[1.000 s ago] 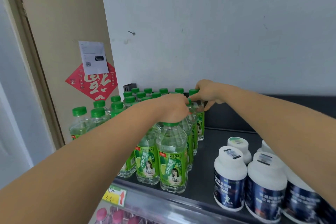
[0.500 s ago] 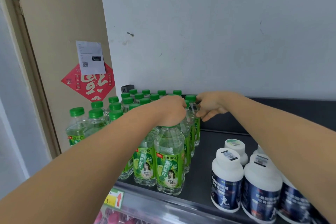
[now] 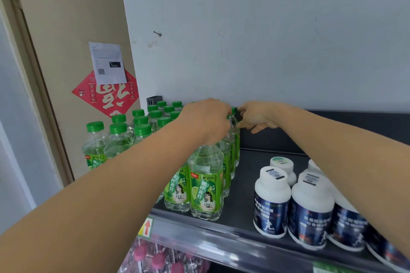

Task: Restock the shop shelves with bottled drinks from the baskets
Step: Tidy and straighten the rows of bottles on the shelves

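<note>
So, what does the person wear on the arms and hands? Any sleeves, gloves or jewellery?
Nothing that shows. The left arm and the right arm are bare to the picture's edge, with no sleeve in view. The left hand and the right hand have no gloves, and no watch, bracelet or ring shows on the sides facing the camera.

Clear glossy plastic bottles [image 3: 206,184], matt dark shelf [image 3: 244,184]

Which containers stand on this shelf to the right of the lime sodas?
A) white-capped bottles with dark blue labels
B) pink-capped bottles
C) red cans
A: white-capped bottles with dark blue labels stand right of the lime soda bottles on the shelf; the pink caps are one level below.
</note>
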The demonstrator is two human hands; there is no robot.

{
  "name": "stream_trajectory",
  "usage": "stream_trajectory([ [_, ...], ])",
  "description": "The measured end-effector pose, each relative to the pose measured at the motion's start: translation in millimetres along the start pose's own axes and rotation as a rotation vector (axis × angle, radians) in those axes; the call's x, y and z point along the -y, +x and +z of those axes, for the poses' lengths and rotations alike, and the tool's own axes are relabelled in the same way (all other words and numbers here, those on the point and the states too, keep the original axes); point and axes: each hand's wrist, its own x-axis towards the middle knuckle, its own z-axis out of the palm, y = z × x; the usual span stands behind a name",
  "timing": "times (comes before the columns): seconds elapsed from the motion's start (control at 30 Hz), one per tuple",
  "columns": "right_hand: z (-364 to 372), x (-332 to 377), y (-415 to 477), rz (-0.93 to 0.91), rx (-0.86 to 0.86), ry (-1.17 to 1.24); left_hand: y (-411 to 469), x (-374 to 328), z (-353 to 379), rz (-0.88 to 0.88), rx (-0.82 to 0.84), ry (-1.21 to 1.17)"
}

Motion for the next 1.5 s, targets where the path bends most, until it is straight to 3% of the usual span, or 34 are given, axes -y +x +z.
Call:
stream_trajectory([
  [0.13,-13,10,-26,-0.097,-0.040,-0.125,-14,3,-9,0.000,-0.248,0.022],
  [0.4,-13,25,-93,-0.265,-0.027,-0.450,-58,25,-15,0.049,-0.210,0.072],
  [0.6,9,56,-128,-0.329,-0.092,-0.421,-96,48,-19,0.051,-0.207,0.013],
  [0.83,62,97,-173,-0.424,-0.235,-0.195,-161,91,-11,0.048,-0.200,-0.098],
  [1.0,137,104,-227,-0.536,-0.125,-0.099,-222,138,23,-0.071,-0.127,-0.241],
  [1.2,215,73,-249,-0.423,0.034,-0.038,-280,175,80,-0.223,-0.028,-0.328],
  [1.5,324,14,-229,-0.244,0.173,-0.080,-333,168,188,-0.240,0.052,-0.382],
])
